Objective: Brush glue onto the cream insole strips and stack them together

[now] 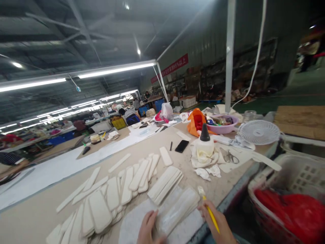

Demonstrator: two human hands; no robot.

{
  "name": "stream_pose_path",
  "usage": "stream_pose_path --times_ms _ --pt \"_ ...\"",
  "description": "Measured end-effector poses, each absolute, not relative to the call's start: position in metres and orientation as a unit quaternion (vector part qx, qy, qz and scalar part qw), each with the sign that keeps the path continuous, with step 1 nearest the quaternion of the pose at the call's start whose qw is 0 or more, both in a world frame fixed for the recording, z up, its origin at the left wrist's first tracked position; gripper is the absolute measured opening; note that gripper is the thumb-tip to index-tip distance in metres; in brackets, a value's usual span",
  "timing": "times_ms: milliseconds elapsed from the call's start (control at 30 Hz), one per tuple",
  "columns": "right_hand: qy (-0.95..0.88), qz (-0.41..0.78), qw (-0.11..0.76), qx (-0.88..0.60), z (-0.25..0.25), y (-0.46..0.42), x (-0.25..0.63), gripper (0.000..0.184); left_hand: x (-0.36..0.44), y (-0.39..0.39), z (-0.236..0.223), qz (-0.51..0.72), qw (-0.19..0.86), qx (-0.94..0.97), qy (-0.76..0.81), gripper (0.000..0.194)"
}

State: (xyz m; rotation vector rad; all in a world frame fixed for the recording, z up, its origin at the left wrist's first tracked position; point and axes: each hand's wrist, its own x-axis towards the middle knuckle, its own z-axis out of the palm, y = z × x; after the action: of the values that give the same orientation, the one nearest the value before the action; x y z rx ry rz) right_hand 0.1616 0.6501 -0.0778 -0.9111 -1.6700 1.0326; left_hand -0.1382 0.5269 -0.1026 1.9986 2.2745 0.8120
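My right hand is closed around the yellow handle of a brush, its pale bristles pointing up and away. My left hand lies at the near left edge of a fanned set of pale strips with a wet-looking, glossy surface; its fingers are extended and thumb apart. Whether it presses on the strips I cannot tell. Under them is a white sheet. Just beyond sits another stack of pale strips. Many loose rounded, cream-coloured pieces spread in overlapping rows to the left.
A white bottle with a black nozzle stands on crumpled cloth, near scissors and a phone. Farther back are a purple basin and a white fan. A basket with red bags stands beyond the right table edge.
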Motion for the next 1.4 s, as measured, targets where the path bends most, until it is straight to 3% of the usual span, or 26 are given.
stream_pose_path --times_ms 133,533,1067,1400 --pt "-0.677 0.422 0.470 -0.379 -0.081 0.651 0.167 0.028 -0.146 0.532 -0.083 0.246 -0.011 0.619 0.746 0.043" --pt "-0.701 0.372 0.472 -0.384 -0.085 0.659 0.168 0.028 -0.200 0.608 -0.040 0.067 0.046 0.680 0.728 0.024" --pt "-0.715 0.403 0.419 -0.388 -0.070 0.654 0.162 0.026 -0.226 0.628 -0.033 -0.089 0.109 0.735 0.663 0.023" --pt "-0.710 0.412 0.410 -0.396 -0.073 0.654 0.161 0.024 -0.229 0.633 -0.024 -0.082 0.134 0.733 0.662 0.027"
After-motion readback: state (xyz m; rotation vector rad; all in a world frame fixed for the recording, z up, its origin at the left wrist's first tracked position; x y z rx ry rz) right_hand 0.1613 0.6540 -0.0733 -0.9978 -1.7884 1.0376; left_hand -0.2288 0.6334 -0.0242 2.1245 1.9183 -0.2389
